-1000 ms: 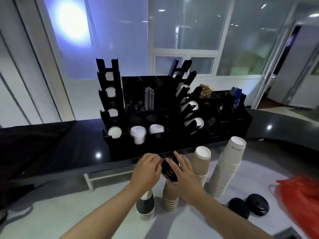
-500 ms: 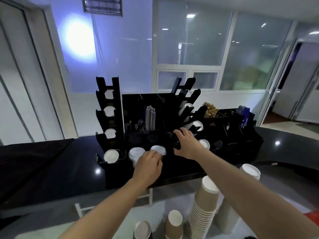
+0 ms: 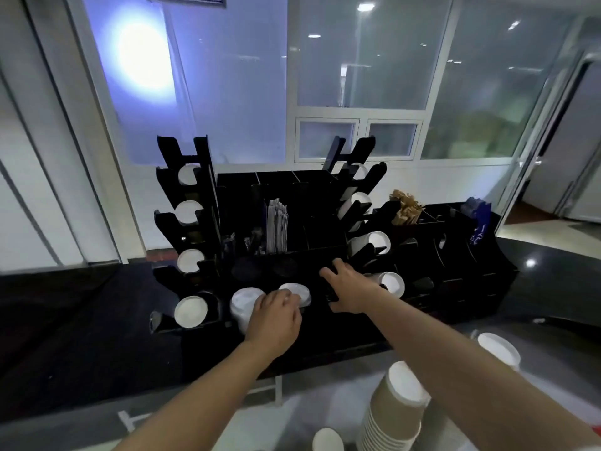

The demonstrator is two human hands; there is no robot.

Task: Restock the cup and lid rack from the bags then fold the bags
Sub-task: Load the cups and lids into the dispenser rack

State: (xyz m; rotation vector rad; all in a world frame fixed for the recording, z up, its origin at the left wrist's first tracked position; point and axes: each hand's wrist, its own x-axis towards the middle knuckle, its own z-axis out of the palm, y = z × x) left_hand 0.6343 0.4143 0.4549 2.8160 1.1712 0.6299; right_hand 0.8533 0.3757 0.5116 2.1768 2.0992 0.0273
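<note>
Black counter (image 3: 81, 320) runs along a white wall with frosted glass panels, and the black rack (image 3: 325, 255) sits on it mid-length, near its front edge, a lower grey surface (image 3: 227, 428) with cup stacks (image 3: 395, 415) in front. Left hand (image 3: 276, 317) rests curled on the white lids (image 3: 294, 292) in the rack's front slots; right hand (image 3: 349, 291) is just right of them, fingers spread over a dark slot, cannot tell if it holds anything. Half a second ago the right hand gripped a black lid there; it's now out of sight.
</note>
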